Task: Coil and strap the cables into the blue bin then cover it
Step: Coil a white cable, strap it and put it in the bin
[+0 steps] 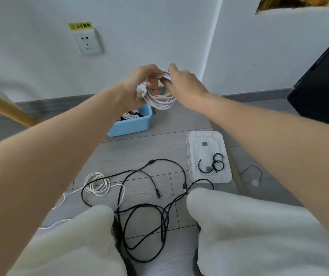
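Note:
A coiled white cable (pixel 160 98) hangs in the air above the blue bin (pixel 131 124). My left hand (pixel 137 82) grips the coil at its top left, near the plug end. My right hand (pixel 181 80) holds the coil's top right, fingers curled into the loops. The bin stands on the floor by the wall and holds some coiled cables. The clear lid (pixel 209 156) lies upside down on the floor to the right, with black straps (pixel 216 162) in it. Loose black cables (pixel 151 196) and a thin white cable coil (pixel 98 184) lie on the floor in front of my knees.
A wall socket (pixel 88 43) sits on the white wall at the left. A wooden pole (pixel 4 108) slants in from the left. A black cabinet (pixel 322 90) stands at the right. A thin black wire (pixel 253 172) lies right of the lid.

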A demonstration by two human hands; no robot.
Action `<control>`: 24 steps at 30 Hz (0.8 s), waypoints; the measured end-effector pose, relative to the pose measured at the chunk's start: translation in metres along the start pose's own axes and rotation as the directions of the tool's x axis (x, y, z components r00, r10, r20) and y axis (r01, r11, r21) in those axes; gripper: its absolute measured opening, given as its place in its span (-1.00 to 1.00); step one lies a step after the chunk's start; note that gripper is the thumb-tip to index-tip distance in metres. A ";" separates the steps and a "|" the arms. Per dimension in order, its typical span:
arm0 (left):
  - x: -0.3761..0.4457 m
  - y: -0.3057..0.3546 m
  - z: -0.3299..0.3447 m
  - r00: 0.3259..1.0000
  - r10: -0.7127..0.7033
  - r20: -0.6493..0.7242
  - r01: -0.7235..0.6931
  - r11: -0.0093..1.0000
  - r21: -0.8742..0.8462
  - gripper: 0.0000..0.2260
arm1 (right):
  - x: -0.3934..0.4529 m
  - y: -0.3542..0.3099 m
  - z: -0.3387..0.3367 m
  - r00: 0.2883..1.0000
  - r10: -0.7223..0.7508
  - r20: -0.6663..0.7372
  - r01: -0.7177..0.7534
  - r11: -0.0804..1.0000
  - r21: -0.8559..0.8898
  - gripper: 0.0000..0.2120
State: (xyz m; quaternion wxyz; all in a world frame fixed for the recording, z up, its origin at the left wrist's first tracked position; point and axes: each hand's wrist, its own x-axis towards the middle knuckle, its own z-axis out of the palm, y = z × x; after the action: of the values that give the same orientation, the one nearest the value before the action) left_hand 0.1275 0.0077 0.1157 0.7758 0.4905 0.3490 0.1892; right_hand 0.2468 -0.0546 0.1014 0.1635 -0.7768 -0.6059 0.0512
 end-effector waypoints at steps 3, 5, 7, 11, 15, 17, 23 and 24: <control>0.062 -0.049 -0.023 0.994 -0.110 -0.025 0.112 0.975 0.194 -0.78 | 0.027 0.038 0.056 0.988 0.033 0.149 -0.023 0.997 -0.069 -0.69; 0.087 -0.086 -0.034 0.970 -0.241 -0.004 0.237 0.951 0.199 -0.83 | 0.025 0.059 0.094 0.962 0.057 0.267 -0.038 0.996 -0.077 -0.69; 0.115 -0.127 -0.041 0.927 -0.374 0.010 0.363 0.906 0.218 -0.81 | 0.024 0.084 0.139 0.925 0.076 0.373 -0.042 0.994 -0.098 -0.69; 0.145 -0.198 -0.051 0.866 -0.500 0.013 0.483 0.843 0.236 -0.75 | 0.007 0.118 0.202 0.872 0.093 0.480 -0.058 0.994 -0.088 -0.65; 0.146 -0.250 -0.056 0.868 -0.497 -0.007 0.488 0.850 0.199 -0.73 | -0.014 0.142 0.240 0.771 0.058 0.635 -0.135 0.988 0.074 -0.65; 0.137 -0.264 -0.058 0.867 -0.494 -0.055 0.496 0.850 0.178 -0.75 | -0.025 0.151 0.240 0.691 0.030 0.723 -0.193 0.971 0.144 -0.62; 0.130 -0.275 -0.066 0.851 -0.508 -0.134 0.514 0.858 0.010 -0.80 | -0.055 0.186 0.249 0.680 0.304 0.667 -0.236 0.952 -0.193 -0.74; 0.132 -0.274 -0.065 0.856 -0.503 -0.125 0.505 0.863 -0.011 -0.80 | -0.059 0.185 0.254 0.666 0.338 0.665 -0.227 0.941 -0.251 -0.76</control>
State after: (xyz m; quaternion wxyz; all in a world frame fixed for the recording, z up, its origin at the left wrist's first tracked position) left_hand 0.1571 0.0096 -0.1935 0.7696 0.3781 0.5145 0.0057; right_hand 0.3324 -0.1018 -0.2034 -0.1455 -0.7934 -0.4962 0.3211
